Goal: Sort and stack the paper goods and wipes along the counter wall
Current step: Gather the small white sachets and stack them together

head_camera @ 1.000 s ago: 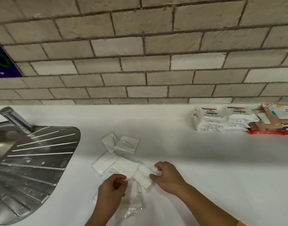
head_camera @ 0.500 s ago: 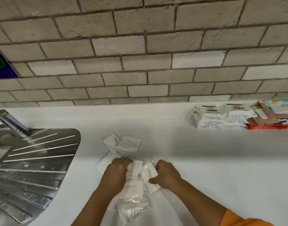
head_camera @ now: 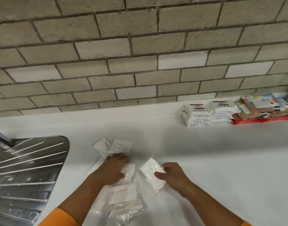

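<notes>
Several small white napkin packets in clear wrap lie scattered on the white counter (head_camera: 205, 160). My right hand (head_camera: 172, 175) pinches one wrapped packet (head_camera: 149, 170) between thumb and fingers, just right of the pile. My left hand (head_camera: 112, 168) lies over another packet (head_camera: 129, 169), thumb on top of it. Two more packets (head_camera: 122, 145) sit just beyond my left fingers. A further packet (head_camera: 122, 193) and an empty clear bag (head_camera: 127, 212) lie between my forearms. Against the wall at the right stand stacked white wipe packs (head_camera: 208, 113).
A steel sink drainboard (head_camera: 25, 173) fills the left side. Colourful packs over a red pack (head_camera: 264, 111) are stacked at the far right beside the white wipes. A brick wall (head_camera: 140, 54) backs the counter.
My right hand has drawn its packet out to the right of the pile. My left hand has settled over a packet at the pile's middle. The view has tilted a little.
</notes>
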Motion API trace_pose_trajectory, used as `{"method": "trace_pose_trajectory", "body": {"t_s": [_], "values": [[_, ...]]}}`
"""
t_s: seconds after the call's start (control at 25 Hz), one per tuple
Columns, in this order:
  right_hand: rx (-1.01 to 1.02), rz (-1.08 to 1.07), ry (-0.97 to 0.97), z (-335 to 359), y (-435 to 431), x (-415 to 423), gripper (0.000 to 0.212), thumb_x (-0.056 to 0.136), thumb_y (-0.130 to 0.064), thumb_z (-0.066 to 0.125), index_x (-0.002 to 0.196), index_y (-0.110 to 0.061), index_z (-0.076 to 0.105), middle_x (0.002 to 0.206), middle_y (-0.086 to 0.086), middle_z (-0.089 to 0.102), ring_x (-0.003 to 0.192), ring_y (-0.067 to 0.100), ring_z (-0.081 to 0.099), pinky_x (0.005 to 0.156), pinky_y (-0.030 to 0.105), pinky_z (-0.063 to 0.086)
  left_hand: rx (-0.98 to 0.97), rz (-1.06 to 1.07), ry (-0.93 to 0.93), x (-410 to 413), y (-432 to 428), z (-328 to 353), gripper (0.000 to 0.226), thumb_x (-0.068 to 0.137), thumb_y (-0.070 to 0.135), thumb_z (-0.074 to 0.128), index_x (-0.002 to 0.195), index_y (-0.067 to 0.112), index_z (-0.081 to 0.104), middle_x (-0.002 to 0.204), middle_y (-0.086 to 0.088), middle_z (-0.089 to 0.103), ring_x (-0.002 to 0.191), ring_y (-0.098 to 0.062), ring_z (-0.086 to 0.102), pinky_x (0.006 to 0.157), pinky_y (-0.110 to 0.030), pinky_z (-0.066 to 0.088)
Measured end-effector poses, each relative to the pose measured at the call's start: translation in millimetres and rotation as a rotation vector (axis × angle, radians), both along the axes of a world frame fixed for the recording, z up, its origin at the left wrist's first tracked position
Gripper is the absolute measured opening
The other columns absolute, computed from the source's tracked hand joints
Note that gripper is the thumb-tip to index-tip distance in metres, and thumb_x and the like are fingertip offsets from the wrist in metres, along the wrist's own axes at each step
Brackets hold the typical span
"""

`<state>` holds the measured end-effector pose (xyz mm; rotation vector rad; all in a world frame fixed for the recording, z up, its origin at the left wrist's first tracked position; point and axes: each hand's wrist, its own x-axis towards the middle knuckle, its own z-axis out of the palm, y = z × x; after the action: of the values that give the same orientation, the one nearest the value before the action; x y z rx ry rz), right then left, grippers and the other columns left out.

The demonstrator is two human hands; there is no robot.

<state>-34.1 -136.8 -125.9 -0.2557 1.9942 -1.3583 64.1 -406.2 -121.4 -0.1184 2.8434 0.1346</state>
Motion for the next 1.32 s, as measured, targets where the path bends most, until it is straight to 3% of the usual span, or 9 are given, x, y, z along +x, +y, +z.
{"method": "trace_pose_trajectory", "body": {"t_s": [0.2,0.4,0.56,0.68,0.76,0.84,1.04,1.16,1.32], "values": [[-0.081,-0.144,-0.086,-1.8,0.0,2.3,0.012,0.081,-0.008,0.082,0.086,-0.005,0.071,0.078,0.005,0.073,0.068,0.017,0.066,0.067,0.029,0.048,0.008,0.026,-0.067,-4.6,0.8,7.4,0.072,0.087,0.037,0.067,0.150,0.025,0.035,0.150,0.005,0.040,0.138,-0.020,0.036,0.110,-0.036,0.027],[-0.073,-0.171,-0.103,-3.5,-0.2,3.8,0.011,0.083,-0.007,0.075,0.093,-0.009,0.070,0.091,0.008,0.076,0.076,0.019,0.069,0.068,0.031,0.050,-0.008,0.028,-0.078,-11.3,1.3,17.4,0.051,0.085,0.046,0.066,0.129,0.025,0.052,0.124,0.003,0.050,0.119,-0.020,0.041,0.089,-0.033,0.026],[-0.135,-0.213,-0.152,1.7,2.6,5.2,0.012,0.086,-0.001,0.069,0.097,-0.007,0.066,0.094,0.008,0.077,0.078,0.019,0.072,0.065,0.028,0.051,0.111,0.115,0.138,-5.1,12.0,30.2,0.026,0.097,0.041,0.057,0.112,0.021,0.059,0.092,0.005,0.058,0.093,-0.013,0.045,0.089,-0.034,0.034],[-0.206,-0.191,-0.165,9.3,-0.4,7.7,0.021,0.088,0.003,0.063,0.103,-0.011,0.069,0.096,0.008,0.078,0.088,0.026,0.074,0.076,0.037,0.056,0.579,0.404,0.352,3.7,36.1,48.1,0.022,0.095,0.034,0.067,0.088,0.014,0.059,0.071,0.008,0.056,0.070,-0.008,0.052,0.074,-0.028,0.043],[-0.250,-0.159,-0.173,16.8,-6.4,9.3,0.027,0.090,0.004,0.060,0.108,-0.014,0.070,0.101,0.010,0.078,0.098,0.033,0.074,0.088,0.046,0.057,1.063,0.587,0.412,8.0,62.1,61.1,0.011,0.091,0.022,0.074,0.098,0.014,0.070,0.085,0.003,0.075,0.082,-0.013,0.071,0.078,-0.030,0.053],[-0.327,-0.136,-0.213,26.2,-13.8,11.6,0.031,0.093,0.006,0.056,0.113,-0.014,0.070,0.103,0.012,0.078,0.098,0.034,0.075,0.090,0.052,0.057,1.262,0.731,0.445,10.0,83.3,63.9,0.020,0.085,0.014,0.079,0.105,0.015,0.073,0.094,-0.004,0.080,0.089,-0.022,0.076,0.076,-0.033,0.058],[-0.477,-0.145,-0.347,36.7,-26.9,19.1,0.020,0.101,-0.004,0.055,0.118,-0.005,0.066,0.108,0.018,0.076,0.096,0.033,0.073,0.090,0.053,0.055,1.117,0.921,0.629,9.5,109.7,51.1,0.029,0.073,0.019,0.090,0.096,0.018,0.071,0.083,0.001,0.077,0.068,-0.004,0.070,0.061,-0.019,0.051],[-0.479,-0.092,-0.296,37.6,-26.4,27.3,0.030,0.096,-0.022,0.070,0.122,-0.010,0.064,0.112,0.017,0.075,0.104,0.034,0.073,0.096,0.055,0.055,1.080,0.984,0.632,10.4,120.4,44.7,0.036,0.071,0.029,0.090,0.096,0.023,0.065,0.084,0.004,0.073,0.067,-0.002,0.067,0.065,-0.024,0.054],[-0.434,-0.024,-0.224,32.8,-21.6,31.4,0.038,0.090,-0.008,0.076,0.124,-0.012,0.062,0.111,0.015,0.076,0.104,0.035,0.073,0.095,0.059,0.056,1.105,0.928,0.560,16.7,120.2,40.0,0.017,0.090,0.038,0.072,0.095,0.024,0.064,0.079,0.006,0.068,0.064,-0.007,0.063,0.061,-0.022,0.049]]}}
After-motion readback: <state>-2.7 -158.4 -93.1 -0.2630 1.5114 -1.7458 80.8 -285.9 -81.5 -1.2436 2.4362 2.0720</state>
